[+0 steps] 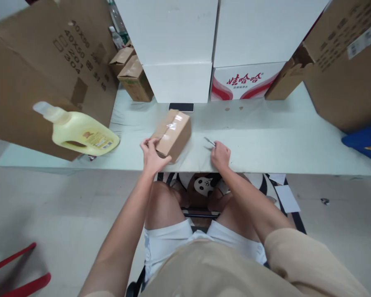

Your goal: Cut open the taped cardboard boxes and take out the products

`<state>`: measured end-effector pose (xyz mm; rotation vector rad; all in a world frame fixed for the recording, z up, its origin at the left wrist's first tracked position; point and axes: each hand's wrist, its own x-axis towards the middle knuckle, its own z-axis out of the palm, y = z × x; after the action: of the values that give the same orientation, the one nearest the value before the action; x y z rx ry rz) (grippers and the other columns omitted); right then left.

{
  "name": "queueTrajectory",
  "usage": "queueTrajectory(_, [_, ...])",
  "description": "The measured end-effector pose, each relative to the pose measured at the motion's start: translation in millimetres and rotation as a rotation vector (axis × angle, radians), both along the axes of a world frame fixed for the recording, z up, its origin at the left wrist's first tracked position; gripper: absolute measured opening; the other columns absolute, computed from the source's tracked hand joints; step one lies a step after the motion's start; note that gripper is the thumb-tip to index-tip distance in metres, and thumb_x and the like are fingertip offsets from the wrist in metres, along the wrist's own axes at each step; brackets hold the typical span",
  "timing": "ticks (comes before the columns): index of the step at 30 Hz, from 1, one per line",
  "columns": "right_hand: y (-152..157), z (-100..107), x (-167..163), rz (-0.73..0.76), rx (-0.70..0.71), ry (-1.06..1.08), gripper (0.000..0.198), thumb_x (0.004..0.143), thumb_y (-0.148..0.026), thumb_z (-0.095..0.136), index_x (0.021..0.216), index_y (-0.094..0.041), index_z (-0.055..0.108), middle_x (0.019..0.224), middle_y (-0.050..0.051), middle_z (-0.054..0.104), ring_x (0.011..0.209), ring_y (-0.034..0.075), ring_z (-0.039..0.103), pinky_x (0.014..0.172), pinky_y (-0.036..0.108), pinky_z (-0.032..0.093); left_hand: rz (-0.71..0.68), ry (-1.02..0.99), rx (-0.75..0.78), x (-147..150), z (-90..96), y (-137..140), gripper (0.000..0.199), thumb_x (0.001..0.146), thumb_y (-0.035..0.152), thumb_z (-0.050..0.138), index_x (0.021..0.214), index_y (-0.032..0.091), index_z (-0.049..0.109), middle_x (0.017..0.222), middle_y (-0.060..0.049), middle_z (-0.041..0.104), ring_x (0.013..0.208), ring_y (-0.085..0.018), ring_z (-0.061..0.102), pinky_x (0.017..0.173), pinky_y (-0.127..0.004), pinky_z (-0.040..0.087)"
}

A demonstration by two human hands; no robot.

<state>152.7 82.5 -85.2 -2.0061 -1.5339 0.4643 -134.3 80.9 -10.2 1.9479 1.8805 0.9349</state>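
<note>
A small brown cardboard box (pixel 172 133), with shiny clear tape along its top, sits at a slant near the front edge of the table. My left hand (pixel 153 156) grips its near end, with the fingers on the left side and the thumb at the near right corner. To the right of the box, my right hand (pixel 220 155) is closed in a fist low over the table. A slim silver knife-like tool (pixel 209 141) sticks out of that fist toward the box, apart from it. Most of the tool is hidden inside the fingers.
Behind the box a dark flat phone-like object (pixel 181 107) lies before stacked white cartons (pixel 179 82). A yellow detergent bottle (pixel 83 131) and a large carton (pixel 49 62) stand left. A blue package (pixel 365 139) and another carton (pixel 349 78) are right. The pale table (pixel 266 140) ends just before my knees.
</note>
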Motion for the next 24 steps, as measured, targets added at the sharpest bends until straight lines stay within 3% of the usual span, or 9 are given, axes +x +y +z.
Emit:
queueTrajectory(4, [-31, 12, 35, -0.109, 0.083, 0.079, 0.05, 0.099, -0.028, 0.027, 0.139, -0.01, 0.052, 0.128, 0.021, 0.065, 0.115, 0.025, 0.062, 0.101, 0.041, 0.048, -0.35, -0.125, 0.01, 17, -15.2, -3, 0.091, 0.045, 0.025, 0.09, 0.125, 0.026, 0.046, 0.147, -0.015, 0.028, 0.155, -0.042, 0.02, 0.121, -0.056, 0.043])
queueTrajectory(6, [-53, 19, 54, -0.156, 0.149, 0.2, 0.047, 0.101, -0.035, 0.029, 0.138, -0.015, 0.049, 0.114, 0.014, 0.067, 0.096, 0.021, 0.066, 0.089, 0.037, 0.053, -0.513, -0.214, -0.032, 37, -23.6, 4, 0.094, 0.046, 0.034, 0.093, 0.128, 0.028, 0.047, 0.15, -0.015, 0.028, 0.155, -0.042, 0.021, 0.122, -0.056, 0.041])
queueTrajectory(8, [-78, 26, 68, -0.195, 0.237, 0.4, 0.043, 0.1, -0.044, 0.04, 0.135, -0.021, 0.046, 0.097, 0.004, 0.065, 0.073, 0.015, 0.063, 0.073, 0.03, 0.053, -0.597, -0.328, -0.094, 62, -32.5, 13, 0.086, 0.056, 0.049, 0.09, 0.129, 0.027, 0.049, 0.15, -0.015, 0.03, 0.154, -0.04, 0.024, 0.123, -0.055, 0.038])
queueTrajectory(10, [-102, 34, 75, -0.205, 0.325, 0.593, 0.041, 0.097, -0.048, 0.052, 0.13, -0.027, 0.042, 0.089, -0.003, 0.062, 0.06, 0.01, 0.057, 0.061, 0.025, 0.05, -0.553, -0.435, -0.129, 89, -41.5, 20, 0.065, 0.074, 0.058, 0.077, 0.125, 0.026, 0.051, 0.146, -0.015, 0.037, 0.153, -0.036, 0.028, 0.124, -0.052, 0.036])
queueTrajectory(13, [-129, 47, 77, -0.179, 0.364, 0.749, 0.037, 0.095, -0.053, 0.058, 0.118, -0.031, 0.041, 0.09, -0.005, 0.063, 0.056, 0.008, 0.06, 0.055, 0.022, 0.05, -0.414, -0.526, -0.096, 121, -53.2, 24, 0.04, 0.087, 0.051, 0.065, 0.117, 0.028, 0.05, 0.14, -0.011, 0.045, 0.148, -0.03, 0.037, 0.123, -0.049, 0.035])
queueTrajectory(19, [-131, 79, 70, -0.045, 0.248, 1.008, 0.033, 0.086, -0.046, 0.055, 0.113, -0.026, 0.055, 0.094, 0.005, 0.072, 0.07, 0.018, 0.071, 0.075, 0.041, 0.062, -0.347, -0.648, -0.07, 136, -61.1, 21, 0.028, 0.08, 0.03, 0.06, 0.105, 0.028, 0.048, 0.131, -0.007, 0.052, 0.129, -0.026, 0.054, 0.113, -0.045, 0.046])
queueTrajectory(22, [-112, 85, 64, 0.026, 0.253, 1.095, 0.038, 0.079, -0.042, 0.06, 0.114, -0.026, 0.059, 0.084, 0.002, 0.07, 0.07, 0.018, 0.069, 0.073, 0.039, 0.06, -0.355, -0.66, -0.08, 133, -59.5, 23, 0.028, 0.076, 0.027, 0.059, 0.103, 0.028, 0.049, 0.128, -0.006, 0.053, 0.124, -0.025, 0.057, 0.109, -0.044, 0.049])
queueTrajectory(24, [-102, 86, 60, 0.048, 0.276, 1.028, 0.036, 0.077, -0.039, 0.067, 0.11, -0.026, 0.061, 0.073, -0.003, 0.064, 0.063, 0.015, 0.063, 0.065, 0.032, 0.056, -0.355, -0.647, -0.099, 132, -58.4, 24, 0.028, 0.076, 0.026, 0.058, 0.103, 0.027, 0.049, 0.128, -0.006, 0.054, 0.123, -0.025, 0.057, 0.108, -0.044, 0.049])
